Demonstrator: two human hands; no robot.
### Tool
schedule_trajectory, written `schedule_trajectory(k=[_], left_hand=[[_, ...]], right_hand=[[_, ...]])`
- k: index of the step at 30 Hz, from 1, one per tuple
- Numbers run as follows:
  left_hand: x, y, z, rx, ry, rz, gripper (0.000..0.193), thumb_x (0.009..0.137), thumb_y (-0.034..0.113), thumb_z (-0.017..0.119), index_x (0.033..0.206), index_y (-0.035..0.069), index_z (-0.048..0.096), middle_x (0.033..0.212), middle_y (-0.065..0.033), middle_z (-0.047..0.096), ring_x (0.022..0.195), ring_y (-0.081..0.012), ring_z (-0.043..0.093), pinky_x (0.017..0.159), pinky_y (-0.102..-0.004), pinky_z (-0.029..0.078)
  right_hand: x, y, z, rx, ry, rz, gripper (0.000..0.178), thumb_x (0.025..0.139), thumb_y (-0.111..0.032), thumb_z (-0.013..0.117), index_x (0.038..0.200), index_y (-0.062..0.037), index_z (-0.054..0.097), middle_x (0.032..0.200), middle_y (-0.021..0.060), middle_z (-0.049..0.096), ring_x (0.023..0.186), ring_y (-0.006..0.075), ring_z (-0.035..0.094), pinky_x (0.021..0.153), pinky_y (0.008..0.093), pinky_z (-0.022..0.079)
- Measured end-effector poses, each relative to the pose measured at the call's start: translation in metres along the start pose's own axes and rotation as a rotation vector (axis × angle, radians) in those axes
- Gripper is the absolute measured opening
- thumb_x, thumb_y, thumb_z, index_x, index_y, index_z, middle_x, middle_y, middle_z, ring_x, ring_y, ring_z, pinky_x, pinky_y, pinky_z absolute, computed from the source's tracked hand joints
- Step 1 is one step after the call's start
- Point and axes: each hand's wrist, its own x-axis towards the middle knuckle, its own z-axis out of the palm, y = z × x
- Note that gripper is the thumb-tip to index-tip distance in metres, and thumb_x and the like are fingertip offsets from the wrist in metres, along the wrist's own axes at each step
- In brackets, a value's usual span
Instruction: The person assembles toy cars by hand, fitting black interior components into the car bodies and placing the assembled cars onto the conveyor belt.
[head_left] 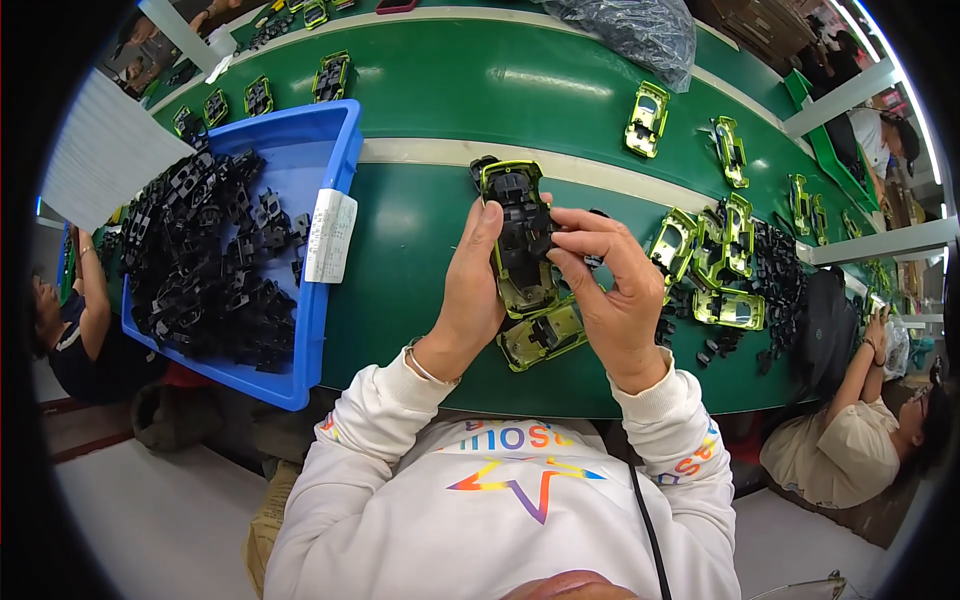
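Note:
My left hand (472,285) grips a yellow-green toy car shell (528,285), its hollow underside up, with black plastic parts seated inside it. The fingers of my right hand (615,290) are pinched together at the shell's right edge, against the black interior; any small piece between them is hidden. Below the held shell, another yellow-green car shell (545,337) lies on the green table. More car shells (728,308) are piled to the right of my right hand, beside a heap of small black parts (780,270).
At left stands a blue bin (312,340) of black plastic parts (215,270), with a paper label on its rim. Car shells (648,120) sit along the green conveyor (450,75) beyond a pale rail. A plastic bag (640,35) lies at the back. Other people sit at both sides.

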Motion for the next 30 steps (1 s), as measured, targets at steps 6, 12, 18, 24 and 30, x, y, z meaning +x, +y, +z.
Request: schedule_trajectory(k=[6,12,18,24,30], left_hand=[[-0.005,-0.002,0.015,0.081,0.043,0.177,0.044,0.109,0.036,0.041,0.139,0.004,0.038,0.132,-0.0123,0.056,0.114,-0.0222,0.062,0.095,-0.0353,0.053],[-0.009,-0.009,0.014,0.286,0.046,0.328,0.051,0.109,0.038,0.04,0.144,0.003,0.031,0.137,-0.0124,0.051,0.12,-0.0236,0.059,0.1,-0.0366,0.05],[-0.011,-0.012,0.008,0.151,-0.054,0.26,0.053,0.108,0.04,0.042,0.145,0.004,0.03,0.14,-0.0139,0.05,0.125,-0.0264,0.056,0.106,-0.0399,0.045],[-0.009,0.003,0.01,-0.069,-0.123,0.095,0.051,0.1,0.023,0.048,0.145,0.004,0.031,0.143,-0.0162,0.047,0.13,-0.0347,0.053,0.107,-0.0471,0.047],[-0.007,0.005,0.002,0.063,-0.124,0.093,0.07,0.087,0.017,0.049,0.151,0.001,0.027,0.152,-0.0213,0.04,0.132,-0.0404,0.05,0.111,-0.05,0.045]], right_hand=[[0.0,-0.015,-0.004,-0.314,-0.012,-0.208,0.018,0.076,-0.003,0.079,0.09,-0.0052,0.068,0.093,0.0059,0.069,0.084,0.0242,0.066,0.072,0.0359,0.05],[0.011,-0.043,-0.012,-0.607,-0.114,-0.246,0.014,0.075,-0.009,0.078,0.083,-0.0085,0.066,0.085,0.0028,0.064,0.076,0.0227,0.06,0.076,0.0359,0.045],[0.015,-0.03,0.001,-0.567,-0.138,-0.201,0.011,0.077,-0.009,0.076,0.083,-0.0084,0.067,0.084,0.004,0.064,0.077,0.0254,0.061,0.078,0.0358,0.045],[0.009,-0.019,-0.004,-0.397,-0.188,-0.239,0.019,0.078,-0.003,0.073,0.097,-0.0078,0.07,0.097,0.0048,0.071,0.086,0.0244,0.067,0.08,0.0358,0.046],[0.006,-0.009,-0.009,-0.134,-0.063,0.109,0.03,0.081,-0.006,0.077,0.109,-0.0081,0.067,0.102,0.005,0.069,0.089,0.0229,0.065,0.077,0.0336,0.047]])
